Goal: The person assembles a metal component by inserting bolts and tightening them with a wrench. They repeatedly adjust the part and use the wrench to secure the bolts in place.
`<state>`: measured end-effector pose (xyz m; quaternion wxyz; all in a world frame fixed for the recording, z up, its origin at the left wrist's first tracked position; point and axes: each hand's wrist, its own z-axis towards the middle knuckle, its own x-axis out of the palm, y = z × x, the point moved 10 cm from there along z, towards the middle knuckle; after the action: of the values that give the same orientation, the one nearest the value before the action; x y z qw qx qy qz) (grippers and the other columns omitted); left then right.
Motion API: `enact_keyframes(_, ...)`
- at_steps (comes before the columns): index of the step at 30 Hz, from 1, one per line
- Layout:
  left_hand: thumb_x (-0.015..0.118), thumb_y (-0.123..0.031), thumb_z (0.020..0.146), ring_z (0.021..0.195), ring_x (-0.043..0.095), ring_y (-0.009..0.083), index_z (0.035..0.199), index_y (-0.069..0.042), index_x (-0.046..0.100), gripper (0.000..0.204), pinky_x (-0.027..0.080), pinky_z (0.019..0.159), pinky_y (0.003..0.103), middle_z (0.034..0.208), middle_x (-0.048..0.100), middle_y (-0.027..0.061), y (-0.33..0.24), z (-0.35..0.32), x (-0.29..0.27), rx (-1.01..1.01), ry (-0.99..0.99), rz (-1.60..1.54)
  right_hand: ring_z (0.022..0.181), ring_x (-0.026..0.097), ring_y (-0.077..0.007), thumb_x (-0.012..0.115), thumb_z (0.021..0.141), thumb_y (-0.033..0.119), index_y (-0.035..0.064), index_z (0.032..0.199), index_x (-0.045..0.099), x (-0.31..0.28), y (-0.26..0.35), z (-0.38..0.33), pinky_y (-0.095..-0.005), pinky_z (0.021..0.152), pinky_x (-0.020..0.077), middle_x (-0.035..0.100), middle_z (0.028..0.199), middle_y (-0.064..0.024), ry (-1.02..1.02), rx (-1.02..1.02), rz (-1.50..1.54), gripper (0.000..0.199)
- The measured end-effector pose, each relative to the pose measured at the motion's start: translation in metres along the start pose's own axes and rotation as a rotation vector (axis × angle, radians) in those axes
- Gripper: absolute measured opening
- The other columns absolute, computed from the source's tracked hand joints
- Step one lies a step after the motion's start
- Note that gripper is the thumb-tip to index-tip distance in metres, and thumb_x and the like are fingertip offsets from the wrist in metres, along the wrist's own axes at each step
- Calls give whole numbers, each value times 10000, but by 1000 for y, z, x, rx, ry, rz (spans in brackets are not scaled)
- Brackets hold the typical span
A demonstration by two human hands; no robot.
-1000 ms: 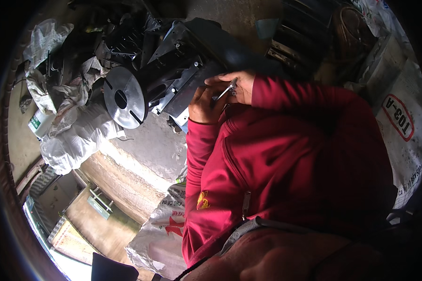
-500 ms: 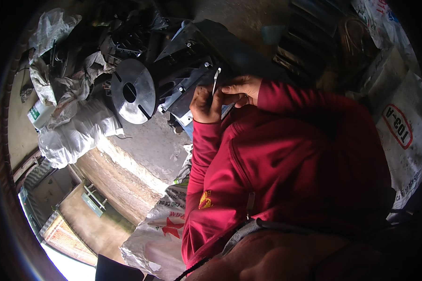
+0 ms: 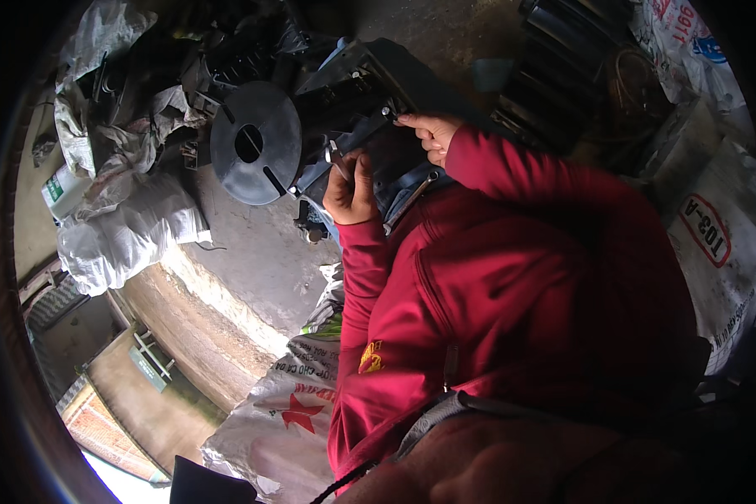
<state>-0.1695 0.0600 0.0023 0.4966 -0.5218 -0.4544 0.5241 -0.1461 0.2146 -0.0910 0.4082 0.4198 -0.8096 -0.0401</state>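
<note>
Gripping a small metal tool (image 3: 338, 160), left hand (image 3: 350, 189) clenches to work the dark machine (image 3: 353, 92); right hand (image 3: 433, 134) fingertips steady a bolt (image 3: 386, 111), round black disc (image 3: 254, 143) left.

A white woven plastic sack with a red star print (image 3: 281, 416) lies crumpled at the lower middle, on the concrete edge. A second white woven sack with a red-bordered oval mark (image 3: 714, 244) stands at the far right; above it, a white sack with red and blue print (image 3: 689, 29). At far left, a small white plastic bottle with a green label (image 3: 59, 189) sits beside grey-white bundled bags (image 3: 122, 231).
</note>
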Motion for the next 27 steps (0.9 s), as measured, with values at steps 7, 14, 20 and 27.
enact_keyframes(7,644,-69,883,721,512,39,967,-4,660,107,408,666,183,816,614,-17,2,-5,-1,3,20,-28,395,299,-17,634,876,178,78,950,581,5,-8,-2,-185,345,215,384,560,78,-126,6,238,136)
enact_keyframes(14,668,-110,875,735,515,39,993,-9,674,156,405,677,184,824,614,-25,4,-10,4,25,73,-51,401,316,-20,611,890,169,69,916,563,16,3,-11,-172,350,232,368,540,73,-53,-186,335,113)
enact_keyframes(20,649,-97,883,742,532,45,979,-5,670,134,422,681,195,823,627,-16,3,-7,5,68,86,-6,382,298,-28,654,862,302,69,958,547,22,3,-15,-180,350,215,351,511,71,43,-189,433,274)
enact_keyframes(27,701,-167,803,691,662,270,968,-86,656,189,509,585,346,807,674,111,-86,14,40,631,33,698,359,264,-45,597,889,285,134,825,521,19,11,-13,-192,343,196,355,495,71,-35,-239,314,181)
